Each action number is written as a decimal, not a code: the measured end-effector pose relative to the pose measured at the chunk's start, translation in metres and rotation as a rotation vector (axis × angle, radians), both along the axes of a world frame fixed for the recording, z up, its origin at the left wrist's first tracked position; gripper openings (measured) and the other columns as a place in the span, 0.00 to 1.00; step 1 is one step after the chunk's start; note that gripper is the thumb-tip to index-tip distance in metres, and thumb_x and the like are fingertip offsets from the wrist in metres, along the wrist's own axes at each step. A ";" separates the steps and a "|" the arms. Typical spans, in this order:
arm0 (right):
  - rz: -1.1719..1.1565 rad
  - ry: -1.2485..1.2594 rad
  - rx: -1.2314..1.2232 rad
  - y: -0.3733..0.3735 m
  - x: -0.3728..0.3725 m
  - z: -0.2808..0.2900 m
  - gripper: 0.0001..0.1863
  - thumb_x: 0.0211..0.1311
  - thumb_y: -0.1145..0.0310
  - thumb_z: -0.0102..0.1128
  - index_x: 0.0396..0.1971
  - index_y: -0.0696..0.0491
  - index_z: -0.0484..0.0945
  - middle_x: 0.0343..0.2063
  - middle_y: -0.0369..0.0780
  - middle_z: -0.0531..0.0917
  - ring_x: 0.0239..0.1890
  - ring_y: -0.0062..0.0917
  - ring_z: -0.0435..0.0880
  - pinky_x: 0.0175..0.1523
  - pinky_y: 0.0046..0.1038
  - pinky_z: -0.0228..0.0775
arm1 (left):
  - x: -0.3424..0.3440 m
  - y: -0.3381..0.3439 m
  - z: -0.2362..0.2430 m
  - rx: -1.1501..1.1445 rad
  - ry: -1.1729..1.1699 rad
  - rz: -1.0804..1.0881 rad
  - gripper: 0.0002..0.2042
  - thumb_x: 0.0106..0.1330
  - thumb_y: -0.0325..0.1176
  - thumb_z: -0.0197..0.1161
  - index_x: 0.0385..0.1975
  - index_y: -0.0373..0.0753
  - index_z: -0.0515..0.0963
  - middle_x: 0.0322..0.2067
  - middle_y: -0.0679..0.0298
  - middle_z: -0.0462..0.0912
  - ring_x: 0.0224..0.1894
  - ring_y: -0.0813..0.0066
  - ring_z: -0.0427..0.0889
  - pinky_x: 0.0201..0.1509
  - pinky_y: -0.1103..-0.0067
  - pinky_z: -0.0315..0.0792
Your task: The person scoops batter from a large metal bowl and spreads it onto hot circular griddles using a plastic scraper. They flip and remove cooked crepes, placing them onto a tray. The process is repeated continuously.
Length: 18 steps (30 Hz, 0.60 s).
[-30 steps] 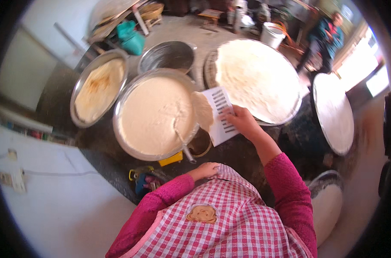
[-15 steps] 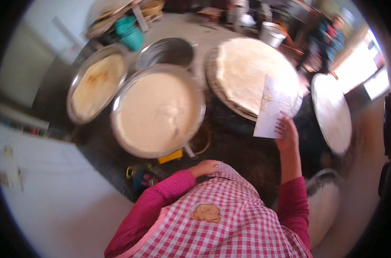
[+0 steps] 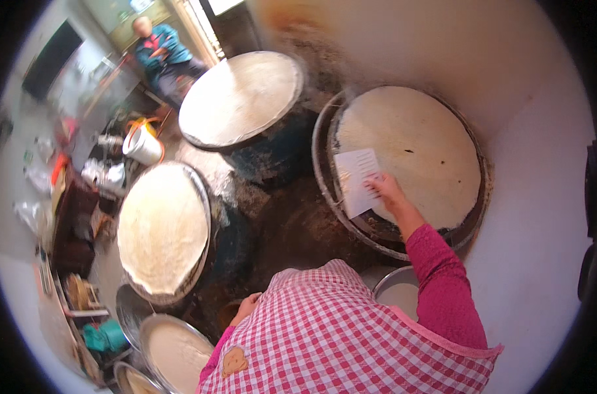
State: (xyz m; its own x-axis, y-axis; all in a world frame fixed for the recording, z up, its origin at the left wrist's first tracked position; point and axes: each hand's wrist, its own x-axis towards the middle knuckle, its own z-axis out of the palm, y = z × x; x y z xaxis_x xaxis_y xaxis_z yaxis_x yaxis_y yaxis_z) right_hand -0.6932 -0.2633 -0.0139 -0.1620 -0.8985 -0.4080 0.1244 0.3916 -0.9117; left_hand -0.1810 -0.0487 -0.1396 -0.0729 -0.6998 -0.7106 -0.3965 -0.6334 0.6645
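Note:
My right hand [image 3: 390, 194] grips one edge of a white, flat, slotted scraper [image 3: 356, 182], fingers passing through or over its slots. The scraper is over the near-left rim of a large round griddle [image 3: 326, 180]; whether it touches is unclear. A thin, pale round flatbread [image 3: 410, 141] with a few small dark holes covers the griddle. My left hand [image 3: 247, 307] is low by my waist, partly hidden by the checked apron [image 3: 338, 328], its fingers hard to make out.
Two more round griddles with pale flatbreads [image 3: 243, 98] [image 3: 164, 230] stand far left and left. Bowls of batter [image 3: 174, 354] sit at lower left; another pale-filled pan [image 3: 400, 295] is near my right elbow. A wall rises at right. A person [image 3: 160, 56] sits at far left.
My view has swung right, so the batter bowls now lie at lower left. My right hand has carried the scraper from beside one griddle to the griddle at right.

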 end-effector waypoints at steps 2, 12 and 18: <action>-0.059 0.325 -0.197 -0.020 -0.051 0.008 0.07 0.51 0.69 0.54 0.30 0.54 0.75 0.22 0.39 0.79 0.26 0.25 0.78 0.30 0.29 0.69 | -0.008 -0.018 0.004 -0.036 -0.099 -0.128 0.19 0.60 0.38 0.56 0.47 0.32 0.71 0.42 0.58 0.77 0.44 0.73 0.74 0.48 0.81 0.67; 0.051 1.613 -0.216 -0.022 -0.114 -0.019 0.11 0.51 0.70 0.46 0.34 0.49 0.77 0.33 0.41 0.79 0.36 0.36 0.76 0.38 0.37 0.68 | -0.026 -0.061 0.014 0.054 0.027 -0.005 0.18 0.60 0.36 0.57 0.47 0.33 0.71 0.42 0.60 0.77 0.44 0.74 0.74 0.48 0.80 0.66; 0.049 1.669 -0.471 0.000 -0.087 -0.019 0.12 0.50 0.69 0.48 0.34 0.50 0.77 0.33 0.40 0.79 0.35 0.35 0.77 0.37 0.36 0.70 | -0.018 -0.085 0.010 0.092 -0.006 -0.087 0.19 0.59 0.35 0.57 0.48 0.32 0.70 0.43 0.58 0.76 0.45 0.73 0.74 0.49 0.80 0.66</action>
